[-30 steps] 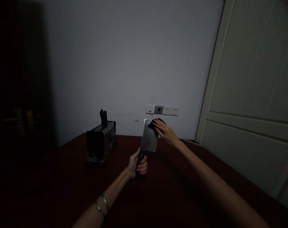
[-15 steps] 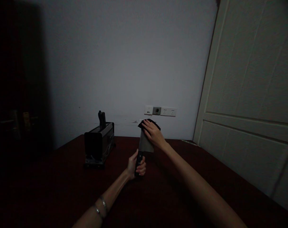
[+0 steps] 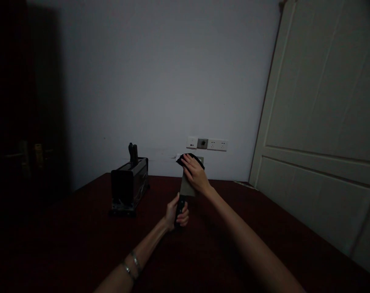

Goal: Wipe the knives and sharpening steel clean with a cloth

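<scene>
A cleaver [image 3: 187,187] stands upright in front of me, its wide blade pointing up. My left hand [image 3: 171,212] is wrapped round its black riveted handle. Against the upper part of the blade, my right hand [image 3: 196,174] presses a black cloth [image 3: 200,161], with the fingers laid across it. Part of the blade is hidden behind the cloth and that hand. To the left sits a dark knife block [image 3: 123,189] with black handles [image 3: 132,152] sticking out of its top.
Everything rests on or above a dark red table [image 3: 160,260]. Behind it is a pale wall with a row of sockets [image 3: 217,145]. A light panelled door [image 3: 319,171] rises on the right. The left side is very dark.
The right hand and cloth have shifted slightly down and left over the blade. The left hand keeps its grip on the handle. The whole view has shifted a little.
</scene>
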Demonstrator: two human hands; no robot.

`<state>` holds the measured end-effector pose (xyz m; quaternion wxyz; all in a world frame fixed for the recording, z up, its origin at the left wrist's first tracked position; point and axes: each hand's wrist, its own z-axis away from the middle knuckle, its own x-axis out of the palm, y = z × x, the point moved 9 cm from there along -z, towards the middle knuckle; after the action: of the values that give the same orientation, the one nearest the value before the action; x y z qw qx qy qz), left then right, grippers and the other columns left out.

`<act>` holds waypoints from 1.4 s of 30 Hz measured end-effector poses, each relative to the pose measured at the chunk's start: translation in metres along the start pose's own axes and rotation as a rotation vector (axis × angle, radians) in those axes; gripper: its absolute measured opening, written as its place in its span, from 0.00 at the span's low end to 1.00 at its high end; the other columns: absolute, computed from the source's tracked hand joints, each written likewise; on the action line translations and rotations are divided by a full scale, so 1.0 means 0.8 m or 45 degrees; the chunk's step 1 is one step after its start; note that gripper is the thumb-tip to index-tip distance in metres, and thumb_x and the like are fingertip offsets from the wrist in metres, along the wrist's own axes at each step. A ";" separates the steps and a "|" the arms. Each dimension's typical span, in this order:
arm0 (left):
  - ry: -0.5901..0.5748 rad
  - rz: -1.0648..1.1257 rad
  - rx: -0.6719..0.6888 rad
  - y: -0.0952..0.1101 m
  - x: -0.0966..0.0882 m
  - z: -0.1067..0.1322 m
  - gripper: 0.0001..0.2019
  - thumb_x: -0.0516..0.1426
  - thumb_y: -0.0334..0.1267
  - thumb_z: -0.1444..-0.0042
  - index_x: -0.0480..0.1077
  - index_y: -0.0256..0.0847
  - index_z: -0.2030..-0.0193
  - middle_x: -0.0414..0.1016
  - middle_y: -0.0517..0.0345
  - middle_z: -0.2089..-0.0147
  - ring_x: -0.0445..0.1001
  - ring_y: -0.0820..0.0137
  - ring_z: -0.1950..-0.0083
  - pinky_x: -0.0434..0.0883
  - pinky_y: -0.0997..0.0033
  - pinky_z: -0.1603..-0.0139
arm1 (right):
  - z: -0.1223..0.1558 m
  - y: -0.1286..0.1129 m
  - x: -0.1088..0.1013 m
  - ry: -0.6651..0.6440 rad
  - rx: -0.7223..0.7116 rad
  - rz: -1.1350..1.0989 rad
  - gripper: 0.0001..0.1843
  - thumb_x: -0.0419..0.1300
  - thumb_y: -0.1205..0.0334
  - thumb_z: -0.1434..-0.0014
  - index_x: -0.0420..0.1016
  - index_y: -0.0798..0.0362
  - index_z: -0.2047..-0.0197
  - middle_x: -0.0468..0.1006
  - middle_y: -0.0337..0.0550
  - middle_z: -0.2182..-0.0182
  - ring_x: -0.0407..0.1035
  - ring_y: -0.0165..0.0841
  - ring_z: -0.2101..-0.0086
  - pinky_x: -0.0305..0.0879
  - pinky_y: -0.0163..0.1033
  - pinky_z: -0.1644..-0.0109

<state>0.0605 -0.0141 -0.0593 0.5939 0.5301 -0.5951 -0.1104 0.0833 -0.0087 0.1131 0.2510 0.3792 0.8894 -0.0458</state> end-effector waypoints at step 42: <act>0.055 0.006 0.152 0.010 -0.010 0.001 0.29 0.38 0.60 0.45 0.58 0.38 0.81 0.46 0.67 0.90 0.41 0.80 0.90 0.49 0.78 0.88 | -0.011 0.010 0.012 0.224 0.233 0.004 0.22 0.45 0.62 0.38 0.60 0.54 0.41 0.60 0.49 0.42 0.49 0.37 0.40 0.48 0.51 0.38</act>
<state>0.0538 -0.0047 -0.0580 0.5741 0.5655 -0.5889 -0.0620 0.0794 0.0054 0.1168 0.1365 0.4043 0.8996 -0.0930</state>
